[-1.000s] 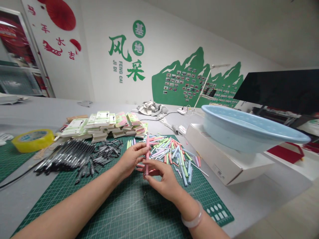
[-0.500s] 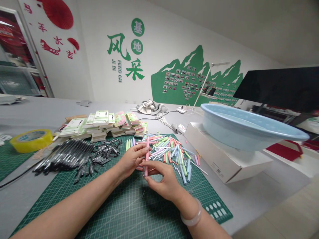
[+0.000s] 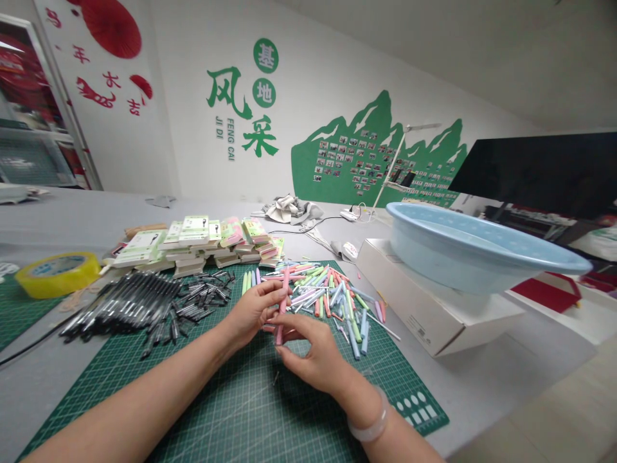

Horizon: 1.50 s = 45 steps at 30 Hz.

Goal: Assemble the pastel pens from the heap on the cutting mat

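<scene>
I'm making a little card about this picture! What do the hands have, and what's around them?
Left hand: holds a pink pen upright
Right hand: fingers curled beside the pen's lower end
Under hands: green cutting mat
Left on mat: black pens
Right on mat: pastel pens
Nearby: yellow tape, pen packs, blue basin on a white box

Left forearm and right forearm bare, no sleeve in view. Left hand and right hand ungloved; nails short, unpainted. Right wrist: one wide, smooth bangle, pale, milky-translucent, rounded edges, worn loose; no markings visible.
</scene>
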Available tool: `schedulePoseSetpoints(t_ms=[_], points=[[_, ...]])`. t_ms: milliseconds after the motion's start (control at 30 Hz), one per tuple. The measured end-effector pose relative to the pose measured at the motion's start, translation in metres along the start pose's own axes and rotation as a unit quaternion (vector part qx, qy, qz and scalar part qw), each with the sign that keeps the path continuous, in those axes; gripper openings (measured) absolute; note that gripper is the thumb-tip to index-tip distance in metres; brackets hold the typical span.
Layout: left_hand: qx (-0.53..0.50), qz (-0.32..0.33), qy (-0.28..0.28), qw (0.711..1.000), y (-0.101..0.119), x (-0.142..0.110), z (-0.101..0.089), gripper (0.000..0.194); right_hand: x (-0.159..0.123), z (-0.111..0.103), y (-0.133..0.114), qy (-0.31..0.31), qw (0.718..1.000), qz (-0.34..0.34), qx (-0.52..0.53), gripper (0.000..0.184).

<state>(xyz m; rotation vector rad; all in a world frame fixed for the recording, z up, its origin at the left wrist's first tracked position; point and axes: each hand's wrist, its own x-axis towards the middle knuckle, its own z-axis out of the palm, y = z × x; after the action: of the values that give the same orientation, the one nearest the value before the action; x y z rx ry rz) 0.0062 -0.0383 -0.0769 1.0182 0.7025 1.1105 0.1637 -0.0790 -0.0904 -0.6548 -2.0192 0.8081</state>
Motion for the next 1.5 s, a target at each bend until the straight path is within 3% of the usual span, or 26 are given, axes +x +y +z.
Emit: schedulePoseSetpoints(t_ms=[167, 267, 333, 400, 433, 533, 933, 1200, 1300, 1367, 1500], points=[[0.056, 0.000, 0.018, 0.998, 0.001, 0.008, -0.012, 0.030, 0.003, 0.001, 0.002, -0.009, 0.999, 0.023, 0.024, 0.052], [0.208, 0.043, 0.115, 0.970, 0.008, 0.019, -0.039, 0.029, 0.005, 0.000, 0.009, 0.047, 0.996, 0.080, 0.015, 0.055], [0.393, 0.044, 0.209, 0.894, 0.015, 0.028, -0.061, 0.028, 0.006, -0.001, 0.015, 0.095, 0.989, 0.116, -0.015, 0.046], [0.570, 0.015, 0.240, 0.786, 0.019, 0.035, -0.081, 0.024, 0.007, -0.003, 0.021, 0.120, 0.983, 0.129, -0.046, 0.036], [0.622, 0.010, 0.241, 0.745, 0.019, 0.038, -0.088, 0.024, 0.007, -0.003, 0.023, 0.122, 0.982, 0.128, -0.059, 0.033], [0.667, 0.010, 0.249, 0.702, 0.014, 0.046, -0.098, 0.021, 0.008, -0.004, 0.026, 0.124, 0.982, 0.120, -0.077, 0.027], [0.701, 0.002, 0.252, 0.667, 0.002, 0.057, -0.103, 0.031, 0.008, -0.010, 0.031, 0.163, 0.972, 0.147, -0.077, 0.025], [0.714, 0.005, 0.236, 0.659, -0.002, 0.059, -0.099, 0.025, 0.009, -0.013, 0.034, 0.164, 0.970, 0.147, -0.103, 0.024], [0.714, 0.036, 0.238, 0.657, 0.002, 0.052, -0.092, 0.028, 0.010, -0.020, 0.040, 0.160, 0.967, 0.147, -0.133, 0.024], [0.705, 0.080, 0.195, 0.677, 0.007, 0.045, -0.084, 0.028, 0.010, -0.023, 0.043, 0.131, 0.969, 0.144, -0.154, 0.025], [0.649, 0.096, -0.037, 0.754, 0.017, 0.032, -0.066, 0.021, 0.011, -0.023, 0.043, 0.011, 0.975, 0.119, -0.186, 0.021]])
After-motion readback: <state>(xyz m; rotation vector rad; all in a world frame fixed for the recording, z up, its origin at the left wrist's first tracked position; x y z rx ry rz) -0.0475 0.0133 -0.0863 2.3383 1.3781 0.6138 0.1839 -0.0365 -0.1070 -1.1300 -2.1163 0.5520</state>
